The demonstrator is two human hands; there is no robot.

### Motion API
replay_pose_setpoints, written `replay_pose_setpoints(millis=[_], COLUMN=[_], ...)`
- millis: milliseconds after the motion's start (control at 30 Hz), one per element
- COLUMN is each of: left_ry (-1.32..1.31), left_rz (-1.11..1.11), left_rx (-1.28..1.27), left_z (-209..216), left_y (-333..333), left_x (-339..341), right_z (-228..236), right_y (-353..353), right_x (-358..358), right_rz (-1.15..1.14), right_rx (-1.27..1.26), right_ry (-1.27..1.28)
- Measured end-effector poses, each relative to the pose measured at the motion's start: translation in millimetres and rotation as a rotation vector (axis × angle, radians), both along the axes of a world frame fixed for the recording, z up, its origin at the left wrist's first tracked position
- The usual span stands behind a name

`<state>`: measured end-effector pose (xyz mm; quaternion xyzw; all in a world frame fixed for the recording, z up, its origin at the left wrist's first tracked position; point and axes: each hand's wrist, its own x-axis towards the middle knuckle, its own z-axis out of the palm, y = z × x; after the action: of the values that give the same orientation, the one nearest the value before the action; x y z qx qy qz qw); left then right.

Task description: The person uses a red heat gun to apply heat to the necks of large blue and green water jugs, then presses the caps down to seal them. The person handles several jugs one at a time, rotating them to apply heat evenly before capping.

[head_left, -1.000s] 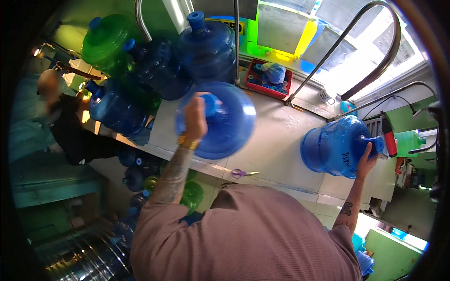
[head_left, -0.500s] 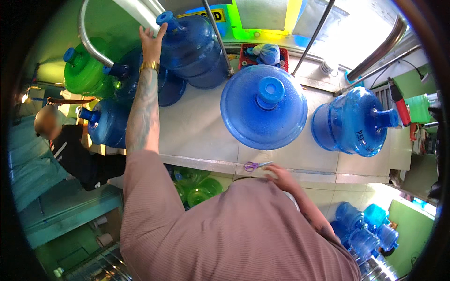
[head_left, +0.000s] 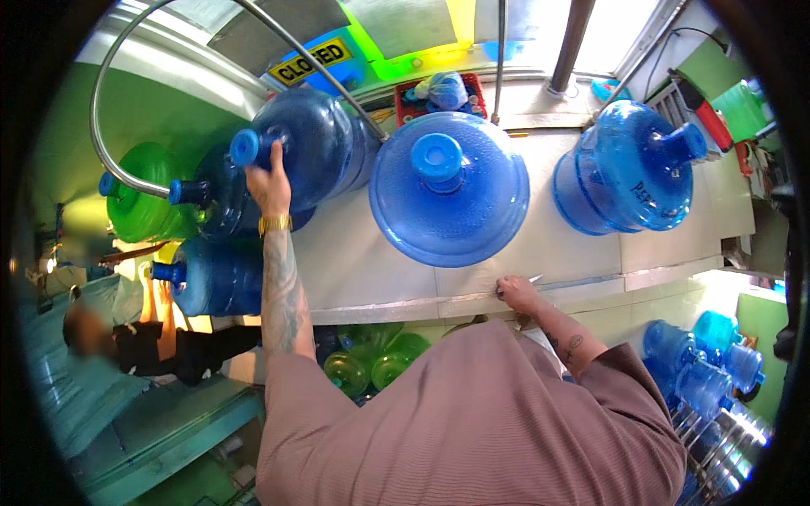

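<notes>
Since earlier: left hand [head_left: 268, 187] has slid from the top of the tilted jug down to its neck, and the right hand [head_left: 516, 293] has come to the worktop's front edge, where purple scissors lay half a second ago.

Worktop [head_left: 363, 261]: pale tiled slab across the middle of the frame, with a metal front lip; it carries all the jugs at reach height.

Upright jug [head_left: 449, 190]: big blue water jug at centre, capped mouth facing up, standing free and touched by neither hand.

Tilted jug [head_left: 314, 152]: dark blue, upper left of centre, leaning with its blue-capped neck toward the person; the neck seems to serve as the handle for pulling it.

Right-side jug [head_left: 629, 169]: blue, upper right, lying over with its neck pointing right, well apart from both hands.

Green jug [head_left: 148, 194]: far left, on its side among more blue ones stacked near the bent steel pipe [head_left: 105, 110].

Red crate [head_left: 439, 97]: top centre, against the back, holding a bagged bundle.

Left hand: fingers wrapped around the tilted jug's neck just behind the cap, gold bracelet at the wrist.

Right hand: fingers curled down on the front edge; a thin metal tip pokes out beside them, likely the scissors, but whether they are gripped I cannot tell.

Another person: lower left, below worktop level.
</notes>
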<state>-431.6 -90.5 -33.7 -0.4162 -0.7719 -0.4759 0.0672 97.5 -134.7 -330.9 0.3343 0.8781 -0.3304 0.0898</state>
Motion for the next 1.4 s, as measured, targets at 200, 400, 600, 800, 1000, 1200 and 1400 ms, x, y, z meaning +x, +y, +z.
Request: replay_pose_setpoints(millis=[200,400,600,800,1000,1200,1400], left_ry=[0.064,-0.138,-0.245,-0.260,0.075,0.356,0.040], left_rz=[0.042,-0.061,-0.105,-0.126,0.052,0.001,-0.720], left_rx=[0.115,0.163,0.060,-0.005,0.124,0.368,0.129], left_z=[8,23,4,4,21,76,52], left_y=[-53,-98,-114,-104,-79,-20,116], left_x=[28,38,87,152,251,396,543], right_z=[11,18,10,-5,-4,8,-42], right_y=[37,65,72,105,118,155,169], right_x=[73,114,161,237,307,360,350], right_rz=[-0.081,0.066,-0.728,-0.417,-0.580,-0.464,-0.695], right_rx=[0.005,0.219,0.246,0.152,0.248,0.136,0.225], right_ry=[-0.275,-0.545,-0.405,-0.355,-0.200,-0.085,0.037])
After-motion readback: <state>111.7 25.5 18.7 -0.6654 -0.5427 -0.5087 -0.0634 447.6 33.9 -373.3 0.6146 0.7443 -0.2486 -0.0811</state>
